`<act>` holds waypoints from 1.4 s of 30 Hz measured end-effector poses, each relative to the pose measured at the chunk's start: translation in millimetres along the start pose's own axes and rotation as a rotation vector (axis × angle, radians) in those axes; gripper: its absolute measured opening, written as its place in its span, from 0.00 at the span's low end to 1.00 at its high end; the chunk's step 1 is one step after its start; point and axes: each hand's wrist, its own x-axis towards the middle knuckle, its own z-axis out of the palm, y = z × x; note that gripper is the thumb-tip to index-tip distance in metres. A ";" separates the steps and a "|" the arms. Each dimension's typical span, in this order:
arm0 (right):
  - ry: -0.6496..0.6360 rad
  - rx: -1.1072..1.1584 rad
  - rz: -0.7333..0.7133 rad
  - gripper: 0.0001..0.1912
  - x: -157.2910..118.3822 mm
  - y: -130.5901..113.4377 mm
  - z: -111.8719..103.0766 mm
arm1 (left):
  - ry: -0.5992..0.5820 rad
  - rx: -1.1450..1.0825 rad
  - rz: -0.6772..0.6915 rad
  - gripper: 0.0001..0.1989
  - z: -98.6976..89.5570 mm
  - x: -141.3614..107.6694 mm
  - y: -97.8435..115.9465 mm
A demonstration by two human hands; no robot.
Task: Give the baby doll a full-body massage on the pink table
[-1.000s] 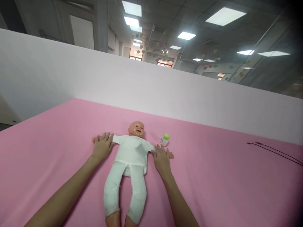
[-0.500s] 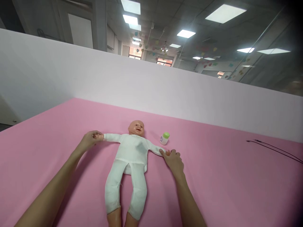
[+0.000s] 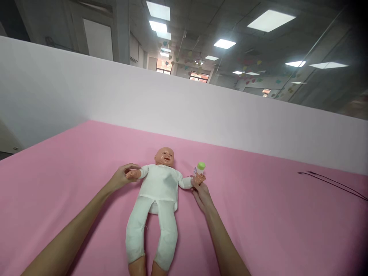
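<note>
From here I see the left hand [image 3: 121,177] clasping one wrist of the baby doll [image 3: 159,188] and the right hand [image 3: 202,194] apparently pinching its other hand, the doll lying face up between them. A green-capped bottle [image 3: 200,168] stands just beside, its label too small to read, on a pink sheet [image 3: 258,218] before a white wall [image 3: 184,115], paper hearts [image 3: 247,78] hanging beyond

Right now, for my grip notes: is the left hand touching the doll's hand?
Touching: the head view shows the left hand curled around the doll's hand.
</note>
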 end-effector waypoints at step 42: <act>-0.130 -0.202 -0.160 0.27 31.2 -9.9 38.7 | 0.295 -0.107 -0.165 0.31 52.6 70.9 0.3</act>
